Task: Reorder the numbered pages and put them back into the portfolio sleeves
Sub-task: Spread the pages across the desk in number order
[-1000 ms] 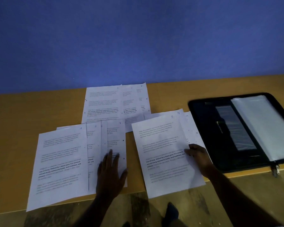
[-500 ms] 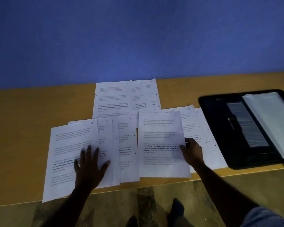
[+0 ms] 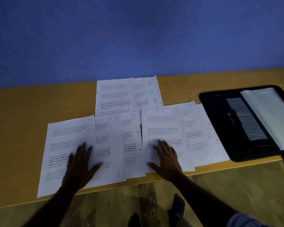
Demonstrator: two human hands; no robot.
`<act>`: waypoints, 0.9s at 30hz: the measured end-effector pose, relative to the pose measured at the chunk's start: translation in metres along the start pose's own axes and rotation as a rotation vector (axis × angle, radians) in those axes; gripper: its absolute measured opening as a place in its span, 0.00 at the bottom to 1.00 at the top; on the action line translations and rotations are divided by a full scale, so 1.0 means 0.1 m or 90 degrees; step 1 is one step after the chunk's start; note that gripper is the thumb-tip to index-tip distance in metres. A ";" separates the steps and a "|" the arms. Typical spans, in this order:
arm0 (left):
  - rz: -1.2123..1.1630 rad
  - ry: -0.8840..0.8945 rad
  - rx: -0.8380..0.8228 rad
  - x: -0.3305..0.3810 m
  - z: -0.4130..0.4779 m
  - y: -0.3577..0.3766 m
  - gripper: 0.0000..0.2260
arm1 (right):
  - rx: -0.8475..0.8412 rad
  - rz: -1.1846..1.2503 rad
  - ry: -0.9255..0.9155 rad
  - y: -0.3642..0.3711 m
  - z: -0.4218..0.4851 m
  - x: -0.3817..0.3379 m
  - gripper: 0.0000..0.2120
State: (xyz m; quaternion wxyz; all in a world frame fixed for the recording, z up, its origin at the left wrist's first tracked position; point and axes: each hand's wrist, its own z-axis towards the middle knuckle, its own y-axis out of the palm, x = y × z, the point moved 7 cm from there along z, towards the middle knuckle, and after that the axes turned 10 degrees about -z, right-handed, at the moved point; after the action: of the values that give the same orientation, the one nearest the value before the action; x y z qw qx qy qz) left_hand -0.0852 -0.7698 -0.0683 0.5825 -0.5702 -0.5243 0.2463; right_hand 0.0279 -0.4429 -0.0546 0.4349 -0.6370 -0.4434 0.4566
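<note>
While your left hand [image 3: 79,163] and right hand [image 3: 166,157] press flat, fingers spread, on the numbered pages [image 3: 115,95] fanned across the table [image 3: 23,112], sorting looks nearly done; the open portfolio [image 3: 220,128] to your right appears to hold none.

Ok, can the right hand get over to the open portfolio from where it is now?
Probably yes. The right hand lies flat on page 8, and only page 9 and page 10, both flat, lie between it and the portfolio.
</note>
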 end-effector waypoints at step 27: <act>0.060 0.041 -0.027 -0.38 -0.20 -0.01 0.41 | -0.004 -0.045 -0.094 0.24 -0.04 -0.58 0.36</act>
State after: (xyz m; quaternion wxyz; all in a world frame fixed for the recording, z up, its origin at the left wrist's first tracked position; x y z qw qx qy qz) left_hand -0.0799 -0.8121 -0.0756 0.5745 -0.6142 -0.4828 0.2442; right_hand 0.0252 -0.5049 -0.0657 0.4147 -0.5872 -0.4979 0.4851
